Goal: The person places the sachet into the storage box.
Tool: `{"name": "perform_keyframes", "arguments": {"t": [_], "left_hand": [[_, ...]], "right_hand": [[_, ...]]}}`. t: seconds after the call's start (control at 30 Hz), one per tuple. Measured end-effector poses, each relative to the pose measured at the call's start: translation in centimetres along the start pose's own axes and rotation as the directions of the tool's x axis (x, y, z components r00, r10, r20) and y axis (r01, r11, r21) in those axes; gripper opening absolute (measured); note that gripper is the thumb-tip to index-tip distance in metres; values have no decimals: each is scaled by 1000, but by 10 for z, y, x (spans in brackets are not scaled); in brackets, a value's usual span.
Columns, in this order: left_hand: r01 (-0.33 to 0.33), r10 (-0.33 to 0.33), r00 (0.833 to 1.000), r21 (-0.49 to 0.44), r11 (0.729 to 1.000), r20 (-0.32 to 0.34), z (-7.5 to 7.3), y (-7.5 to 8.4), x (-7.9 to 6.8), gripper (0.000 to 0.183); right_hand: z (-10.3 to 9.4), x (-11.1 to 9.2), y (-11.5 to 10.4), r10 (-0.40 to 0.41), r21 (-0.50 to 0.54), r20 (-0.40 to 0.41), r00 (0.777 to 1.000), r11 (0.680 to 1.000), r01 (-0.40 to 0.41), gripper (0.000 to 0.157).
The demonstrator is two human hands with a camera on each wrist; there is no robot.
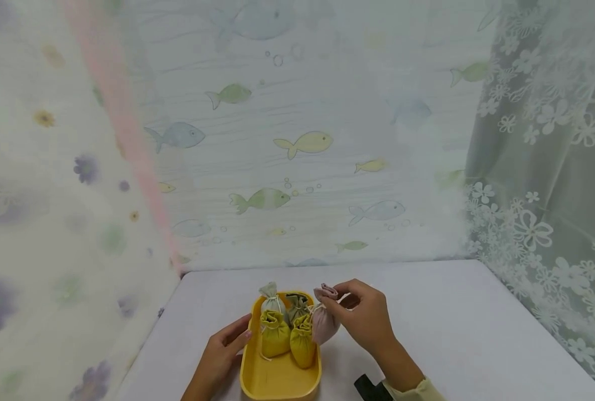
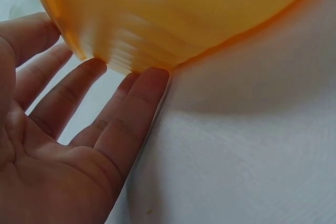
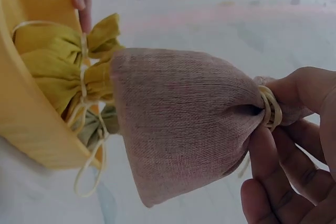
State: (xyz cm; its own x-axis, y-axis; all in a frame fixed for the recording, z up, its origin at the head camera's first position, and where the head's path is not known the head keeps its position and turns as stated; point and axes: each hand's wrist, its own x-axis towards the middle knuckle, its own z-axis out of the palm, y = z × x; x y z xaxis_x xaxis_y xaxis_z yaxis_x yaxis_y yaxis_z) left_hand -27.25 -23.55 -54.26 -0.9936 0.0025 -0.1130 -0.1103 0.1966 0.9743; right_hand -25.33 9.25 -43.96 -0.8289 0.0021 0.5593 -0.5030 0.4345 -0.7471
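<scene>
My right hand (image 1: 367, 317) pinches a dusty-pink drawstring pouch (image 3: 184, 121) by its tied neck, between thumb and fingers. The pouch hangs at the right rim of a yellow oblong tub (image 1: 279, 384). Inside the tub stand a pale grey-green pouch (image 1: 273, 303), a darker olive pouch (image 1: 297, 306) and two yellow pouches, one on the left (image 1: 275, 338) and one on the right (image 1: 302, 345). My left hand (image 1: 219, 353) touches the tub's left side; in the left wrist view its fingers (image 2: 128, 119) lie fairly straight against the outer wall.
A white-covered table (image 1: 478, 334) lies under the tub. Fish-patterned cloth (image 1: 307, 167) hangs behind, a flowered cloth (image 1: 42, 195) on the left, and lace curtain (image 1: 543, 167) on the right. A black wrist device (image 1: 371, 388) sits by my right sleeve.
</scene>
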Motion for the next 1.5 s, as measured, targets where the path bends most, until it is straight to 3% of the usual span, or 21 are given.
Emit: {"name": "perform_keyframes", "arguments": {"t": [0.33,0.7,1.03,1.33,1.5], "left_hand": [[3,-3,1000,-1,1000,-5,1,1,2,68],[-3,3,1000,-17,1000,2,2,3,0,66],[-4,4,1000,-27,1000,12,0,4,-1,67],[3,-2,1000,-43,999,7,-1,1,-1,68],[3,-3,1000,-29,1000,1,-1,0,-1,70]], "right_hand": [[8,-6,-16,-58,47,43,997,997,56,18],[23,-17,-23,4,129,175,984,991,-27,16],[41,-26,-25,46,195,321,946,974,-113,16],[58,-35,-24,83,213,410,908,960,-183,16],[65,-39,-23,71,215,435,897,960,-180,16]]}}
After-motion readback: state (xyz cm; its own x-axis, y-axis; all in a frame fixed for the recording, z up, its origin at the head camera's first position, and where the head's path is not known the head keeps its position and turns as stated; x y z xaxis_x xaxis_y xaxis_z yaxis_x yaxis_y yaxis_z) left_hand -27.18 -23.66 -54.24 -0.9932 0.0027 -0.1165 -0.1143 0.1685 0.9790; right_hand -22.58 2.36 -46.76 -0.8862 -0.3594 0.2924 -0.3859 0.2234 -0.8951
